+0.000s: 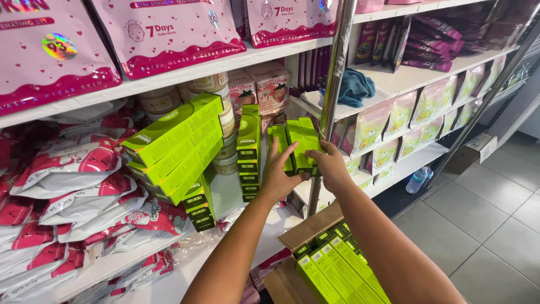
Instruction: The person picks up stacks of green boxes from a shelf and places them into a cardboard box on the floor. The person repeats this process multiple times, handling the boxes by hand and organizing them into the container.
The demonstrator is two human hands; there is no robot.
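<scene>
While both my hands are up at the white shelf, I'm mid-stocking: setting a small bunch of green boxes upright on it. Biggest things around: pink pouches piled well off to the left of my hands, more pink bags on the shelf above them. Leaning stack of long green cartons sits left of my left hand, apart from it; a standing column of the same cartons is just beside that hand. A metal upright runs right behind the bunch. Below my forearms, an open cardboard box holds more green cartons. Left hand is spread, fingers pressed flat against the bunch's left face. Right hand is curled round its right side, gripping it. So the bunch is clamped between both hands, at shelf level. My guess: next move needs the bunch slid snug against the standing column, kept upright, then both hands let go without tipping it.
</scene>
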